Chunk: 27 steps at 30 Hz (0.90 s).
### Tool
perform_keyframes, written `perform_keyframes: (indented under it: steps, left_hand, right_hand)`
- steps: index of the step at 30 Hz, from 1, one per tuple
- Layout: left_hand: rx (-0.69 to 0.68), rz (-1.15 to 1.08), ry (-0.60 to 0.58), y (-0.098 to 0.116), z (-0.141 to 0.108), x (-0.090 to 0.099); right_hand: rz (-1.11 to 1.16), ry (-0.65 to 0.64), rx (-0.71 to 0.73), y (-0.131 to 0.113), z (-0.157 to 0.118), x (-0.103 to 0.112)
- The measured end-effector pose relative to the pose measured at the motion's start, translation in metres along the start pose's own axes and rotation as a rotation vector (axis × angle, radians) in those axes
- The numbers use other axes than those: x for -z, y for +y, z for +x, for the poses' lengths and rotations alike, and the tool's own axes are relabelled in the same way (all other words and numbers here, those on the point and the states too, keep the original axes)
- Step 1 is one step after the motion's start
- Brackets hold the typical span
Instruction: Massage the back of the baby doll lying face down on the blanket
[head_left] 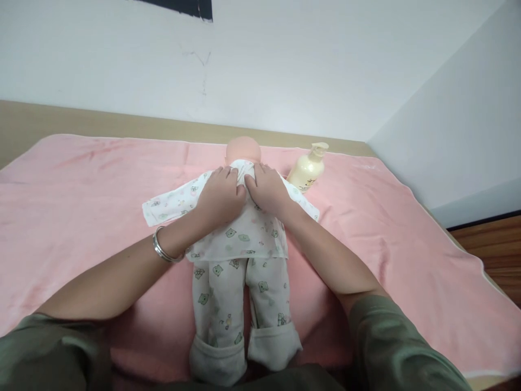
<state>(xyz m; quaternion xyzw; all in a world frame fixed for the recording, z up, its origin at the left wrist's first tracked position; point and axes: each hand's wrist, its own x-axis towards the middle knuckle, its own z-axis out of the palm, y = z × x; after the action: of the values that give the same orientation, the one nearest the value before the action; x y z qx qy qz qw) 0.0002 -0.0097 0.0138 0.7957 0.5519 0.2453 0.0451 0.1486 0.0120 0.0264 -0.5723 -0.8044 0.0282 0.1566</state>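
Observation:
A baby doll (244, 239) lies on a pink sheet with its head pointing away from me. No face shows on its smooth bald head (243, 147). It wears a white long-sleeved top and white trousers with small green animal prints, the cuffs turned up. My left hand (222, 195) rests on the doll's upper left side below the neck, fingers stretched and lying on the cloth. On the upper right side lies my right hand (268, 190), likewise laid flat, its thumb close to my left thumb. A silver bangle circles my left wrist. Both sleeves of the top spread outward.
A cream pump bottle (308, 168) leans or lies just right of the doll's head. The pink sheet (81, 233) covers most of the wooden-edged surface (24, 122). White walls (285, 70) stand behind and at the right, with brown wood (488, 255) at the far right.

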Motion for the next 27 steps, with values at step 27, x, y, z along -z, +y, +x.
perform_keyframes:
  steps: [27]
  left_hand:
    - [0.201, -0.044, -0.099, -0.016, 0.02, 0.002]
  right_hand:
    - [-0.141, 0.053, 0.108, -0.033, -0.04, -0.006]
